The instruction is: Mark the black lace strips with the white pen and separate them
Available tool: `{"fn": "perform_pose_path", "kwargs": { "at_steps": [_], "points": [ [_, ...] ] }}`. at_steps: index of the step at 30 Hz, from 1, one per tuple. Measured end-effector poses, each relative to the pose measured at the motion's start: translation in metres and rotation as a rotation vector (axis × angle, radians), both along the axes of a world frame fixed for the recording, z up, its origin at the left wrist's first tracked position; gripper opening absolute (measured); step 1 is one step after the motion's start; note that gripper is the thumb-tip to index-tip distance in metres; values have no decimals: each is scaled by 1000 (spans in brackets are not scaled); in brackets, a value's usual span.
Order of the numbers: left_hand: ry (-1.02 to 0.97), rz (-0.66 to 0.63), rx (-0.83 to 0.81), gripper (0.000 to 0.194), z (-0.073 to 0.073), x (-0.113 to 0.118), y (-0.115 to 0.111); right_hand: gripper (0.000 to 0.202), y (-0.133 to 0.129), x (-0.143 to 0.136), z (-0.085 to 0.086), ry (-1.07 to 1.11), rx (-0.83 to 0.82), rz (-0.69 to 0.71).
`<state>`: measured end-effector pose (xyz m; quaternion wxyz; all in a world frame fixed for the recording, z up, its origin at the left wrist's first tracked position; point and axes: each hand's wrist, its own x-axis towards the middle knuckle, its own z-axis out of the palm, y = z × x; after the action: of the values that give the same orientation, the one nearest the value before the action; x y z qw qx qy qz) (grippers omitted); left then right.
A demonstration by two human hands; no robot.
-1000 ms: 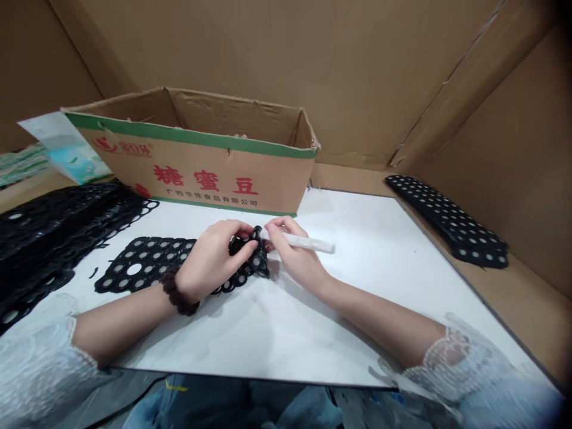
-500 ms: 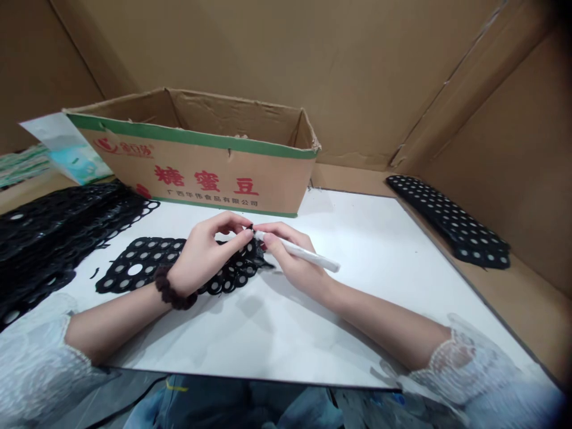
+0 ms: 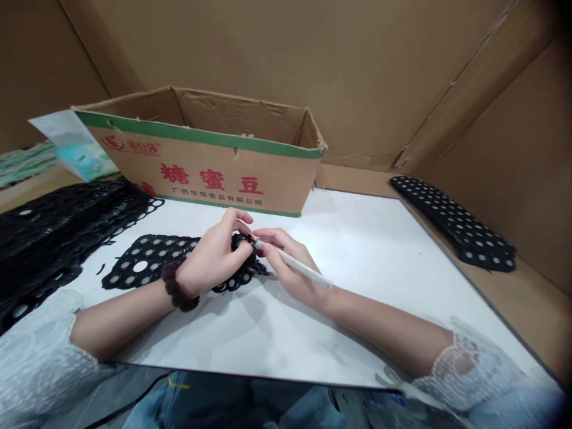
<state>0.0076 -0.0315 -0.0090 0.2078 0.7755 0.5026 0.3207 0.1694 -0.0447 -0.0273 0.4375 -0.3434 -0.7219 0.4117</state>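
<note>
Head camera view: two bare forearms reach in from the lower corners and meet over a white tabletop (image 3: 348, 339), sleeves (image 3: 480, 363) of pale lace bunched near the elbows. The left hand (image 3: 218, 253), a dark hair band (image 3: 177, 289) at its wrist, lies palm down with the forefinger arched, thumb and fingers gripping the raised right end of a black sheet (image 3: 154, 253) dotted with pale circles. The sheet's rest lies flat to the left, partly hidden beneath hand and forearm. The right hand (image 3: 292, 265) grasps a slim white pen-like tool (image 3: 306, 271), its tip meeting the sheet's raised end; the exact contact is too small to tell. Just behind the hands stands an open cardboard box (image 3: 210, 170) with red lettering, blocking part of the table beyond. More black sheets (image 3: 58, 238) pile up at left, near a pale packet (image 3: 83, 155). Another dotted strip (image 3: 451, 223) rests at right, beside a cardboard wall (image 3: 527, 161).
</note>
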Motion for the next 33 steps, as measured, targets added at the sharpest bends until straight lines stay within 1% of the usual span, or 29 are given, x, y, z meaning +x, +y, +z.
{"fn": "perform_pose_path", "kwargs": {
  "at_steps": [2, 6, 12, 16, 20, 23, 25, 29, 31, 33],
  "points": [
    [9, -5, -14, 30, -2, 1, -1, 26, -1, 0, 1, -22, 21, -10],
    [14, -32, 14, 31, -6, 2, -2, 25, -3, -1, 2, -52, 79, -45],
    [38, 6, 2, 32, -8, 3, -3, 27, -6, -2, 2, -64, 86, -44],
    [-35, -20, 10, 31, -7, 3, -2, 28, -7, -3, 1, -58, 84, -43],
    [-149, -54, -30, 31, -5, -1, 2, 28, -7, -2, 2, -55, 104, -52],
    [-216, -79, -81, 27, -3, -2, 4, 26, -5, 0, 4, -65, 153, -82],
    [-234, -67, -94, 24, -2, -2, 6, 23, -3, 2, 6, -70, 173, -117],
    [-224, -80, -82, 30, -2, -1, 6, 18, 1, 6, 8, -37, 138, -173],
    [-199, -83, -94, 32, -2, -1, 6, 18, 1, 6, 7, -9, 125, -158],
    [-118, -69, -76, 28, 0, -2, 7, 19, 0, 6, 5, 3, 128, -133]
  ]
}}
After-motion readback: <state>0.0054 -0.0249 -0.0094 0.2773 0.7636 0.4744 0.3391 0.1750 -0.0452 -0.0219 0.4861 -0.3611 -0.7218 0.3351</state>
